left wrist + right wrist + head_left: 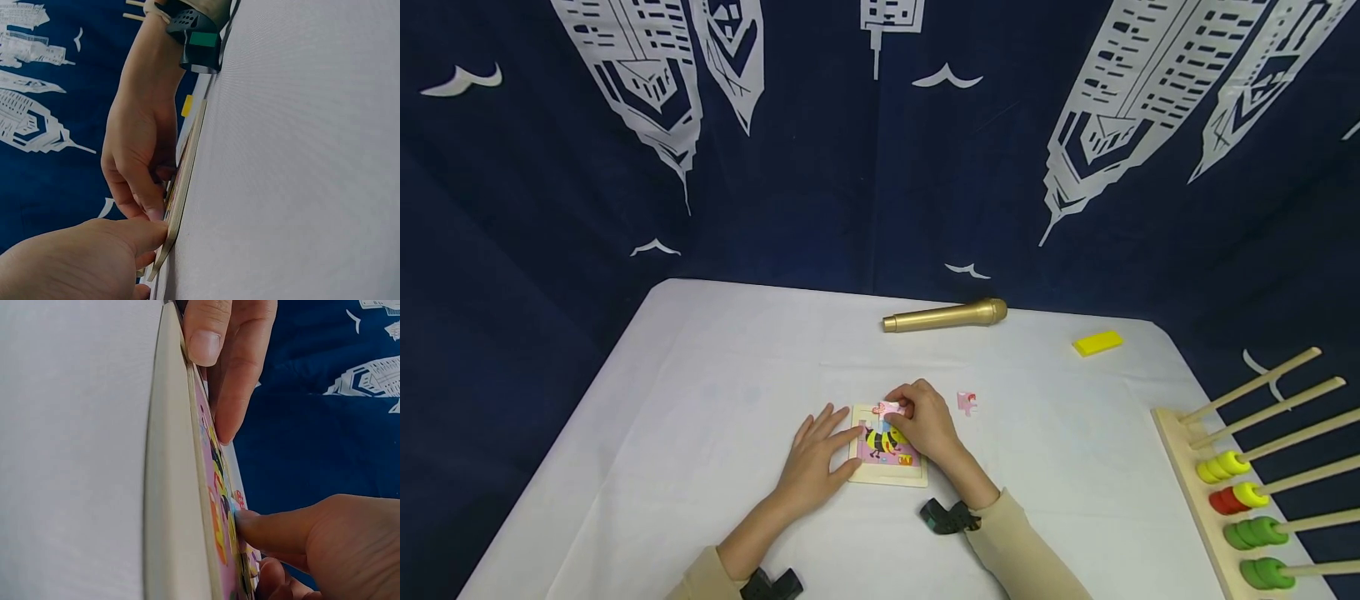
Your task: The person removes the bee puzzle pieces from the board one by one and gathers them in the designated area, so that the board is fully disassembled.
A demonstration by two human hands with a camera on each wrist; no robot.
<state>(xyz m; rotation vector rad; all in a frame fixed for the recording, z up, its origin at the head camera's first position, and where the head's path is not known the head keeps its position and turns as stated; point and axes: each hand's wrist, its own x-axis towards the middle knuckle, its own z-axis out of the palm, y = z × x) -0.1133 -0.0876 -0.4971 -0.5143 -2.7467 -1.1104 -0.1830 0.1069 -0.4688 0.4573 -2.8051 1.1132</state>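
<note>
Head view shows a puzzle board [887, 477] flat on the bench [715, 375], between both hands. Right hand [928, 425] pinches a puzzle piece [889, 407] at its upper part; left hand [820, 454], fingers extended, touches the left side, grasping nothing. One loose piece [967, 403] lies near, to the right.

Left wrist view shows left thumb on the board's edge.

In right wrist view, right thumb is at the picture's surface. I judge that fitting is in hand; next move calls for aligning and pressing the piece gently.

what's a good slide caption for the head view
Right hand pinching a puzzle piece at a bee puzzle, left hand touching its pale frame.
</note>
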